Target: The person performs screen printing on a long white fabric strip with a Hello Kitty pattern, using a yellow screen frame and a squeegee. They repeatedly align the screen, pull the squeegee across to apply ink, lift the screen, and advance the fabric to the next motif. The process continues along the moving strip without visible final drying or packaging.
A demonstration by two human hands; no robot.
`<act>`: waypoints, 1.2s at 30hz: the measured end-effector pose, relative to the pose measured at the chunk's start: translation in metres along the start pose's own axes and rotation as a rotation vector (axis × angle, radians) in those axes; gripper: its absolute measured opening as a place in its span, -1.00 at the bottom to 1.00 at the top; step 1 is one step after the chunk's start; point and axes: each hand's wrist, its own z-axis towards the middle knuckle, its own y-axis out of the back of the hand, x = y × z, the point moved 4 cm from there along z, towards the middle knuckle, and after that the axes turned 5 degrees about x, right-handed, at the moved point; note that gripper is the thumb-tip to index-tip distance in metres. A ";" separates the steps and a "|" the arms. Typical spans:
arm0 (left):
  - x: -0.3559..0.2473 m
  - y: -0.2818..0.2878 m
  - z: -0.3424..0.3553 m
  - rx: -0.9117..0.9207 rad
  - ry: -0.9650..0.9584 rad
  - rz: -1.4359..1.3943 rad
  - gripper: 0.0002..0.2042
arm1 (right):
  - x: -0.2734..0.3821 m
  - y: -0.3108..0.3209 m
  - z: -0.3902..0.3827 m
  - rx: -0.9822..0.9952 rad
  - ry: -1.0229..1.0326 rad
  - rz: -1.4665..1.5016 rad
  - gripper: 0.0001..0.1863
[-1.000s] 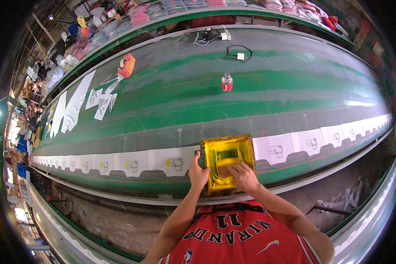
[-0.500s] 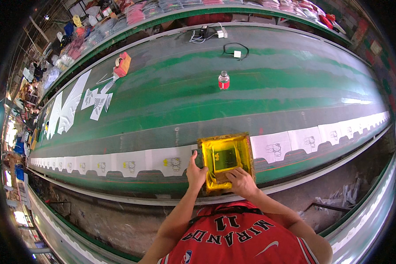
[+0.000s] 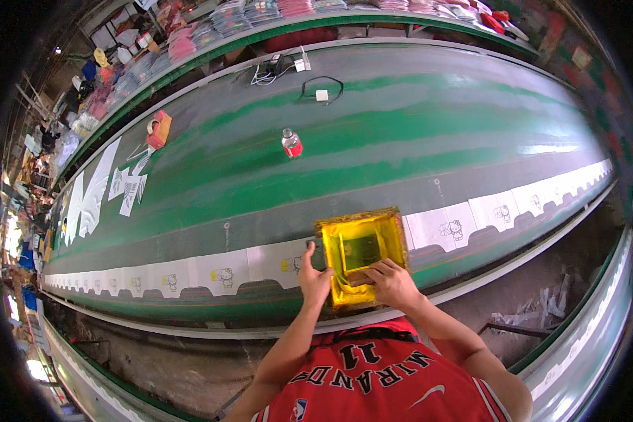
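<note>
A screen-printing frame (image 3: pixel 359 214) coated in yellow sits at the table's near edge, over the row of white pieces. My left hand (image 3: pixel 315 283) grips its left side, thumb and fingers closed at the edge. My right hand (image 3: pixel 397 284) is closed on the wooden handle of a squeegee (image 3: pixel 359 278), which rests inside the frame towards me. White pieces with a cartoon-figure print (image 3: pixel 225 276) lie left of the frame and show yellow patches. A white piece (image 3: pixel 452 228) to its right carries outlines without visible yellow. Whatever lies under the frame is hidden.
The long green table (image 3: pixel 373 169) holds a bottle with a red label (image 3: pixel 292 144), a cable with a white plug (image 3: pixel 321 95), an orange-red box (image 3: pixel 160 129) and white sheets (image 3: pixel 95 193). Stacked bagged goods (image 3: pixel 228 17) line the table behind. A metal rail (image 3: pixel 246 329) edges the near side.
The frame, squeegee and both hands have moved right along the row by about one piece, and the view has shifted with them. A yellow-patched piece now shows beside my left hand.
</note>
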 end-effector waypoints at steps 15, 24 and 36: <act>-0.012 -0.064 -0.012 -0.017 0.134 0.037 -0.20 | -0.061 0.020 -0.039 0.029 0.053 0.082 -0.71; -0.006 -0.064 -0.009 -0.061 0.055 0.006 -0.21 | -0.056 0.021 -0.038 0.023 0.056 0.069 -0.62; -0.016 -0.062 -0.010 0.000 0.113 0.141 -0.19 | -0.048 0.018 -0.063 0.061 0.080 0.029 -0.59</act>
